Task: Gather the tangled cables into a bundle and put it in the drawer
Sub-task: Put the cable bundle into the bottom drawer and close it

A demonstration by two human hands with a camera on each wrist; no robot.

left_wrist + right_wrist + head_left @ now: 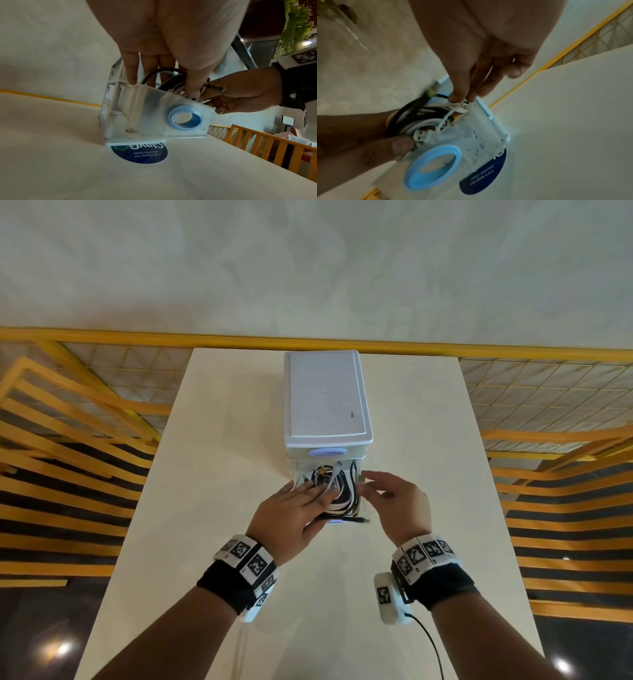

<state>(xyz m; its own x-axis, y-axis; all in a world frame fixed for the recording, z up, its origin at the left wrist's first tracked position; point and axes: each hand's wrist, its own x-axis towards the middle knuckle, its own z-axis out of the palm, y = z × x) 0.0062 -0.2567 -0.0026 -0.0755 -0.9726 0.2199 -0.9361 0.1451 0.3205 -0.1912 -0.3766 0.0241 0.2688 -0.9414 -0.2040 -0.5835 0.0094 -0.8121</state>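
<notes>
Cable bundle (334,491) sat in pulled-out drawer (154,108), partly over rim. Left hand (294,510) pressed flat on top, nearer. Right hand (399,501) pinched white strand at right edge.

Left hand (163,44) reaches down from twelve o'clock, fingers (132,70) straight, one tip on the rim of the clear drawer (154,102). Black and white cables (171,79) are coiled in the drawer under that hand. Right hand (240,93) comes in from three o'clock, at the drawer's corner beside the cables. A blue ring handle (186,117) faces the camera. At six o'clock, a dark blue round sticker (139,153) lies on the pale table (60,155).
</notes>
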